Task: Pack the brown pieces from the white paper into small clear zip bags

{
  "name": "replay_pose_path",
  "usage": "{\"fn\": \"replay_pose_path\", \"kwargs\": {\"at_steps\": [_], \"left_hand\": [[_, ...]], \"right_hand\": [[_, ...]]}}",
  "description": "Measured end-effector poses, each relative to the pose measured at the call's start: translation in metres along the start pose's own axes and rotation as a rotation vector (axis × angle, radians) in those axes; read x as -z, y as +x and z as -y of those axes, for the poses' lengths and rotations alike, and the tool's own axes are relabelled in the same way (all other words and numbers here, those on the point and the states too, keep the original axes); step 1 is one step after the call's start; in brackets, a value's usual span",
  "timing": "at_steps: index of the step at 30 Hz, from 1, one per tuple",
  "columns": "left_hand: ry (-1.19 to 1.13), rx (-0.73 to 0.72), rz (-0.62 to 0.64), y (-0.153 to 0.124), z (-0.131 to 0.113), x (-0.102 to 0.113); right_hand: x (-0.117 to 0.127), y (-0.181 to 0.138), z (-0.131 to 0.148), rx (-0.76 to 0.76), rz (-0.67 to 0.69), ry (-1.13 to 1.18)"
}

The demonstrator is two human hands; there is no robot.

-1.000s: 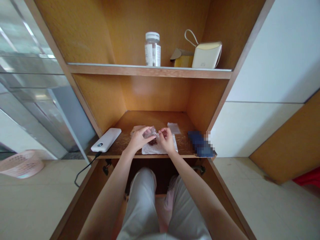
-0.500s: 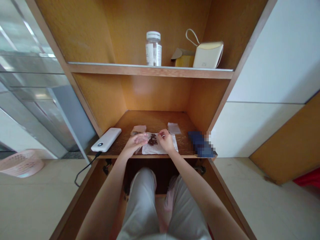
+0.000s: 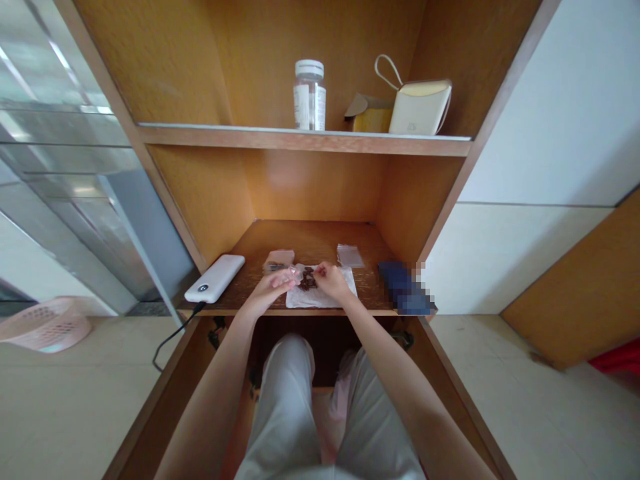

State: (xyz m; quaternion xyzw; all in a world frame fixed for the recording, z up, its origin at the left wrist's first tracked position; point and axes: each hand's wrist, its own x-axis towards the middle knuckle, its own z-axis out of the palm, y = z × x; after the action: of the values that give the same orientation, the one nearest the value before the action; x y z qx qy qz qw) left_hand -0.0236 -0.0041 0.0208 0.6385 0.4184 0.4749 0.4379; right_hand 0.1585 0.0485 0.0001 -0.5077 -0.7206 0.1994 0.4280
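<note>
My left hand [image 3: 270, 288] is closed on a small clear plastic bag [image 3: 299, 272], whose end sticks out toward the right. Small dark brown pieces [image 3: 309, 280] lie in a loose pile on a white paper sheet [image 3: 320, 301] between my hands. Over the right side of that pile, my right hand [image 3: 332, 281] has its fingertips pinched together. Whatever sits in that pinch is too small to make out. Just behind my left hand lies a stack of small clear bags [image 3: 279, 258]. A single flat zip bag [image 3: 350, 256] rests behind the right hand.
On the wooden surface, a white power bank [image 3: 216, 279] with a black cable lies left, and a dark blue, partly blurred object [image 3: 403, 287] lies right. The shelf [image 3: 300, 139] above holds a clear bottle [image 3: 310, 97], a yellow box [image 3: 371, 117] and a cream-coloured case [image 3: 421, 108].
My right hand has shifted slightly, its fingertips now lower at the pile. The left hand keeps its hold on the bag, which shows more at its fingertips. The view has moved a little.
</note>
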Motion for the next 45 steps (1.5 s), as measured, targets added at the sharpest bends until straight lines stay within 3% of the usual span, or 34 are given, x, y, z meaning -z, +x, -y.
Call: {"fn": "replay_pose_path", "kwargs": {"at_steps": [9,14,30,36,41,45], "left_hand": [[0.025,-0.022,0.043,0.004,0.012,0.006],[-0.035,-0.005,0.062,0.006,0.015,0.005],[-0.13,-0.015,0.045,0.004,0.012,0.004],[-0.144,-0.009,0.049,0.003,0.008,0.002],[-0.149,-0.019,0.078,0.003,0.008,0.003],[-0.147,-0.023,0.094,0.003,0.007,0.002]], "right_hand": [[0.027,-0.003,0.012,0.204,0.277,-0.043],[0.03,-0.003,0.013,0.203,0.407,-0.174],[0.027,-0.006,0.013,0.173,0.415,-0.278],[0.034,0.0,0.018,0.091,0.301,-0.01],[0.036,0.005,0.021,-0.158,0.405,0.434],[0.034,0.008,0.03,-0.251,0.425,0.62]]}}
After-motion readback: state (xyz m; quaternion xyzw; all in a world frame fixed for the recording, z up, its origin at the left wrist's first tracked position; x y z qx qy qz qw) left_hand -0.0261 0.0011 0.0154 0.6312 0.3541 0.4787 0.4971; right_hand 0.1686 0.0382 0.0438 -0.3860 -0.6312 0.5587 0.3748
